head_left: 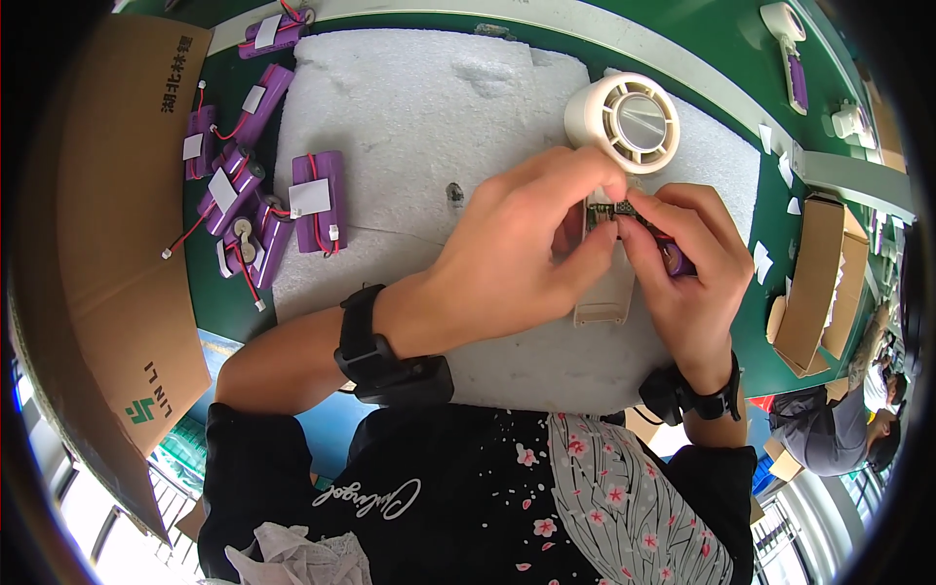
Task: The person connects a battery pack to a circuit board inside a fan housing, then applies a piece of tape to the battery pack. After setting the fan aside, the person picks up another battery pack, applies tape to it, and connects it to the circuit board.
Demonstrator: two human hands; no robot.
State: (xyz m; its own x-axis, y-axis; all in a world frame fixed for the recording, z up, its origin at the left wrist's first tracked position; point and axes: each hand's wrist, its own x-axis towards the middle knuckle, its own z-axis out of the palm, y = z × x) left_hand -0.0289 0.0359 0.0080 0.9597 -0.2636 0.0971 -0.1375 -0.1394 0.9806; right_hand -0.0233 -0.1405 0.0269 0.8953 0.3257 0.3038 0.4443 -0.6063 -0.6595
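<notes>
1. The fan (pixel 639 122) lies on the foam (pixel 390 97) toward its far right corner, head away from the person and open handle (pixel 602 300) pointing to the near edge.
2. The left hand (pixel 517 244) reaches in over the handle, thumb and index finger narrowly apart at the small board (pixel 624 208); whether they grip it, I cannot tell.
3. The right hand (pixel 692 244) meets it from the other side, thumb and index finger also narrow at the board; its exact hold is hidden.
4. A purple battery (pixel 675 258) shows under the right hand's curled fingers; I cannot tell whether it is gripped.
5. A battery pack (pixel 319 200) with a white label lies on the foam near its left edge.
6. More packs (pixel 224 190) lie on the green table (pixel 721 49) beyond that edge, beside a large box (pixel 127 224).
7. A small carton (pixel 814 283) stands beyond the foam's right edge.
</notes>
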